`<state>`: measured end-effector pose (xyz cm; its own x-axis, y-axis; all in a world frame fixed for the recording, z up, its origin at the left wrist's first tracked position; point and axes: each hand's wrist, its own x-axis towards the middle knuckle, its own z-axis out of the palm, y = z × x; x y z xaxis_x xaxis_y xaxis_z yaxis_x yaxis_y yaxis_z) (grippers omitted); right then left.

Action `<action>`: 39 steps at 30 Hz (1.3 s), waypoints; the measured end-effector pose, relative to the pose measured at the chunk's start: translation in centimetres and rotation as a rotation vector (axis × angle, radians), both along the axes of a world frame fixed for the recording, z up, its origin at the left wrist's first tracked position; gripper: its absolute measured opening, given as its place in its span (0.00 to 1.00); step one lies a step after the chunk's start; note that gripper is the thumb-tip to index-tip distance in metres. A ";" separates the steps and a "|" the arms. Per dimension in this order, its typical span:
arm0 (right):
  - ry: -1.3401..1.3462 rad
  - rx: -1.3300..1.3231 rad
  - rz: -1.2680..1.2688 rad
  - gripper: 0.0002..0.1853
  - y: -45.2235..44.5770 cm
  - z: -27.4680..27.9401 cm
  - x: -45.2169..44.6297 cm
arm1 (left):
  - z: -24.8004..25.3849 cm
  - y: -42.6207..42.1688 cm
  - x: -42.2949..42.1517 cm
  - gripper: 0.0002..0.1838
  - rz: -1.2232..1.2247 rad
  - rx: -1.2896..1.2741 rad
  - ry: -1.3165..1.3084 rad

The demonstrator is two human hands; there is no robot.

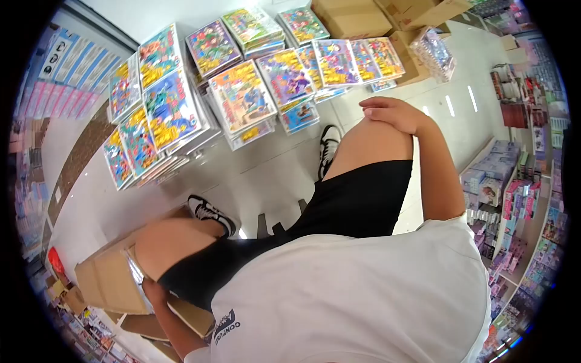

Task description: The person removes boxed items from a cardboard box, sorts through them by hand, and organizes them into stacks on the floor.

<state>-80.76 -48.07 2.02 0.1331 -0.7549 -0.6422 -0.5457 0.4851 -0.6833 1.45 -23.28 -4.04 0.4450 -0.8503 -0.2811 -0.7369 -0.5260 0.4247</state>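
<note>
My right hand (396,116) rests on my bent right knee, fingers stretched out and holding nothing. Low on the left, my left hand (152,289) reaches down beside my left thigh to a cardboard box (106,278). Its fingers are mostly hidden, so any grip does not show. A shiny strip (134,266) runs along the box edge by that hand. In front of my feet, stacks of colourful cartoon-printed flat packs (172,109) cover the floor in uneven rows. One orange-toned pack (242,97) lies on top of a middle stack.
Open cardboard boxes (351,18) stand behind the stacks, with a clear-wrapped bundle (434,54) beside them. Shelves of boxed goods (514,199) line the right side. More packaged goods (60,91) hang at the left. My sneakers (212,215) are on the tiled floor.
</note>
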 end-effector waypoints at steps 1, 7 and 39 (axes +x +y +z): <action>0.057 -0.001 0.019 0.31 -0.4 -0.2 -0.8 | -0.1 -0.5 -1.2 0.20 -0.050 -0.034 -0.031; 0.238 -0.092 0.141 0.32 -3.1 0.5 -5.3 | 0.1 0.5 -3.9 0.29 0.117 0.149 -0.235; 0.249 -0.435 0.341 0.28 -8.4 -6.8 -2.9 | 4.9 -9.3 -8.5 0.24 -0.168 0.462 -0.397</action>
<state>-83.65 -56.52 -4.83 0.2991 -0.8963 -0.3273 -0.7904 -0.0406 -0.6112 -7.08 -32.55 0.84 0.4618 -0.7476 -0.4773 -0.8801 -0.4534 -0.1413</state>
